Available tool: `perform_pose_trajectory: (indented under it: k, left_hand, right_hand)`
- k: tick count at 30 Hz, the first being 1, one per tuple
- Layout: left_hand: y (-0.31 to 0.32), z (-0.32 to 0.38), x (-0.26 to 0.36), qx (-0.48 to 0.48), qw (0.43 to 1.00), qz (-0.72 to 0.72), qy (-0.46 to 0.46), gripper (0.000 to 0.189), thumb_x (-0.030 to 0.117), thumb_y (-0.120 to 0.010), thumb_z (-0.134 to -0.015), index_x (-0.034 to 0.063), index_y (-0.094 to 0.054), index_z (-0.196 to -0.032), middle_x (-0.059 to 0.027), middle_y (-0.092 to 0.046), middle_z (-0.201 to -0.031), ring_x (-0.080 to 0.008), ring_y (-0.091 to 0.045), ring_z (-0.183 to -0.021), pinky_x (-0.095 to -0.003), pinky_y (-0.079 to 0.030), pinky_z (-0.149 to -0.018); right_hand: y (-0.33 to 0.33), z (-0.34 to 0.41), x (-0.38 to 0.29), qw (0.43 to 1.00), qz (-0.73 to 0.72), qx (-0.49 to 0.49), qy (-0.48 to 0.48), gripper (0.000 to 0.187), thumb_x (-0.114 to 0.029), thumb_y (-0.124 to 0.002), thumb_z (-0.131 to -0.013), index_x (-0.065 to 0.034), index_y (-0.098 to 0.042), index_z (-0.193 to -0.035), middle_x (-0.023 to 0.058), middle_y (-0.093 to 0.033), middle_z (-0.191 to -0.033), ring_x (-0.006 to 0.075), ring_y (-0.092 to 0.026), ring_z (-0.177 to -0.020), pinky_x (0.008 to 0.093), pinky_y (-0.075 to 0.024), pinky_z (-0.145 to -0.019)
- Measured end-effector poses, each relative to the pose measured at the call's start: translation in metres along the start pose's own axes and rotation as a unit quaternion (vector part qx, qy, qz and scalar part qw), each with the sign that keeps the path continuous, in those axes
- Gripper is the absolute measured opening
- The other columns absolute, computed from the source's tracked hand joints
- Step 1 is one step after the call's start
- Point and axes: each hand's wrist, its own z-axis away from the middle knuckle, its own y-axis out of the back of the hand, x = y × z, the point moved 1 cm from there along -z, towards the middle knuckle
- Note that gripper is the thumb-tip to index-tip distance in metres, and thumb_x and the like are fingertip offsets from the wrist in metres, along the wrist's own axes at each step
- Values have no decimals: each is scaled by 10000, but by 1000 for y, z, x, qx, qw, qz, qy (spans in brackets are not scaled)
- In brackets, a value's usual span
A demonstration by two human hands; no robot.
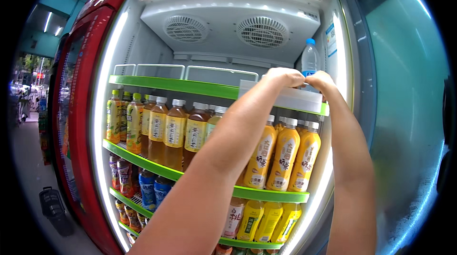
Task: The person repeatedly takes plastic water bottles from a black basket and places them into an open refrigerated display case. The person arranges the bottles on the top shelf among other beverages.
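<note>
At the right end of the top shelf stands a clear plastic bottle [310,57] with a blue cap and a blue label. My left hand [286,76] is bent inward in front of its lower part, fingers curled. From the other side my right hand [321,79] reaches in, and the fingertips of both hands nearly meet beside the label. What the fingers touch is hard to make out. Just below the hands, a translucent plastic piece [298,98] covers part of the shelf's green front strip [175,86]. The bottle's base is hidden.
Wire dividers [221,71] rise along the top shelf. Lower shelves hold orange milk tea bottles [284,158], amber tea bottles [175,130] and other drinks. The cooler's glass door [403,76] stands open at right. A red fridge [89,112] and a black basket [53,205] are at left.
</note>
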Motion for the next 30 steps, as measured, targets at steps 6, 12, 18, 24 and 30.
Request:
perform_pose_trajectory:
  k: [6,12,18,24,30]
  left_hand:
    - [15,6,21,-96,995,34,4,432,459,-483,-836,166,-611,-1126,-42,-577,-1184,-234,-521,-1090,-413,-395,-906]
    - [10,-11,23,-73,996,48,10,267,383,-455,-851,195,-573,-703,55,-536,-612,-70,-473,-554,-313,-391,-570]
    - [4,-16,18,-118,987,109,-27,250,360,-447,-864,178,-599,-787,32,-571,-714,-62,-505,-643,-317,-416,-631]
    - [2,-31,13,-71,996,23,-42,268,371,-440,-872,158,-603,-868,4,-579,-817,-95,-515,-738,-324,-404,-698]
    - [-2,-49,9,-25,997,-35,-68,307,383,-434,-881,139,-608,-949,-23,-588,-921,-128,-525,-833,-330,-393,-764]
  right_hand:
    - [4,-6,-1,998,50,-39,11,576,-466,-645,-664,-59,-628,-1071,179,-600,-1098,332,-597,-970,431,-496,-781]
    - [4,-22,0,981,134,-117,83,510,-449,-532,-796,-172,-556,-1224,125,-482,-1302,297,-464,-1192,408,-360,-988]
    - [-1,-12,7,989,94,-35,107,479,-433,-594,-740,-79,-641,-1060,164,-627,-1044,315,-644,-876,472,-539,-695]
    - [-8,-8,13,995,35,17,92,405,-363,-608,-776,-48,-636,-1029,147,-634,-1000,265,-641,-849,418,-524,-733]
    - [-20,-50,15,976,114,117,141,406,-416,-541,-784,-88,-670,-986,140,-641,-1018,294,-609,-943,394,-475,-786]
